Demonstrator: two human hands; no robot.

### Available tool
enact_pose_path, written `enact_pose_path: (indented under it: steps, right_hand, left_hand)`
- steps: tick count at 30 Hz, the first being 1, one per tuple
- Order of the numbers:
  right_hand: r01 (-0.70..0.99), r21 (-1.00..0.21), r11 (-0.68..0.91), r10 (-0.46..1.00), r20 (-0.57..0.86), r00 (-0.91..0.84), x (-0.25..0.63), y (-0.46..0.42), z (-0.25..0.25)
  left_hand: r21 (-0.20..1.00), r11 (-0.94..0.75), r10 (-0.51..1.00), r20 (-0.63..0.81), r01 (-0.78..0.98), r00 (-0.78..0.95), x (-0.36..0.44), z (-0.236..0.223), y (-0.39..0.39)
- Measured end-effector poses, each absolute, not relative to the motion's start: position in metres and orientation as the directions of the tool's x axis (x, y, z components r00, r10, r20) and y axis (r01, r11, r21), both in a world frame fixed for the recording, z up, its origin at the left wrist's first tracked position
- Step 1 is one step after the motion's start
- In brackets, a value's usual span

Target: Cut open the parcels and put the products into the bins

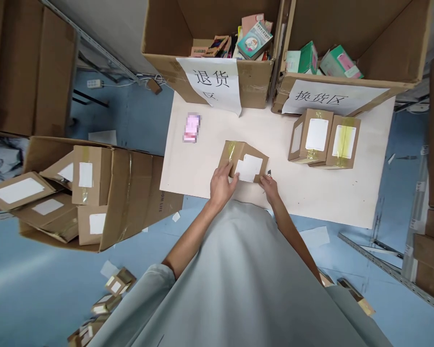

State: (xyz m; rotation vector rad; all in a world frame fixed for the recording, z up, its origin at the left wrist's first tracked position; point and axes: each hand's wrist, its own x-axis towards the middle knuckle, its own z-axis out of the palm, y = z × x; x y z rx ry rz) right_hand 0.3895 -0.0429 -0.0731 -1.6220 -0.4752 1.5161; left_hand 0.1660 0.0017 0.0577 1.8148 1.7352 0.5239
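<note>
A small brown cardboard box (pixel 227 150) with yellow tape and white labels sits near the front edge of the white table. My left hand (pixel 222 185) grips its left side, thumb against the front face by the label. At the lower right corner of that box, my right hand (pixel 270 188) has its fingers closed. A small box cutter (pixel 269 173) pokes out above those fingers, its dark tip showing and most of it hidden. The right fingertips touch the box corner.
Two taped boxes (pixel 316 137) stand at the table's right. Behind are two large cartons with paper signs (pixel 217 79), holding colourful small packages (pixel 255 41). A blurred pink phone-like item (pixel 192 127) lies left. A big carton (pixel 121 193) of parcels stands left of the table; more parcels (pixel 119 282) lie on the floor.
</note>
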Motion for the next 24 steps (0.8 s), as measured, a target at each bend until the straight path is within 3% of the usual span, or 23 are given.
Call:
enact_pose_path:
  steps: [5,8,14,18,24]
  right_hand:
    - [-0.126,-0.867,-0.483,0.846,-0.499,0.188,0.407,-0.050,-0.054]
    - [0.023,-0.887,-0.461,0.881,-0.454,0.134,0.400,-0.054,-0.034]
    - [0.289,-0.937,-0.198,0.968,-0.233,-0.094,0.351,-0.056,0.023]
    - [0.316,-0.945,-0.082,0.951,-0.170,-0.260,0.323,-0.046,0.045]
    - [0.272,-0.958,-0.094,0.959,-0.161,-0.234,0.326,-0.041,0.037]
  left_hand:
    - [0.750,0.252,0.958,-0.283,0.611,-0.047,0.139,0.018,0.007]
    - [0.734,0.408,0.898,-0.429,0.543,-0.095,0.115,-0.011,0.008]
    - [0.728,0.542,0.839,-0.497,0.420,-0.222,0.073,-0.036,0.010]
    - [0.693,0.594,0.804,-0.526,0.408,-0.278,0.057,-0.036,0.021]
    - [0.684,0.628,0.778,-0.562,0.373,-0.280,0.058,-0.031,0.027]
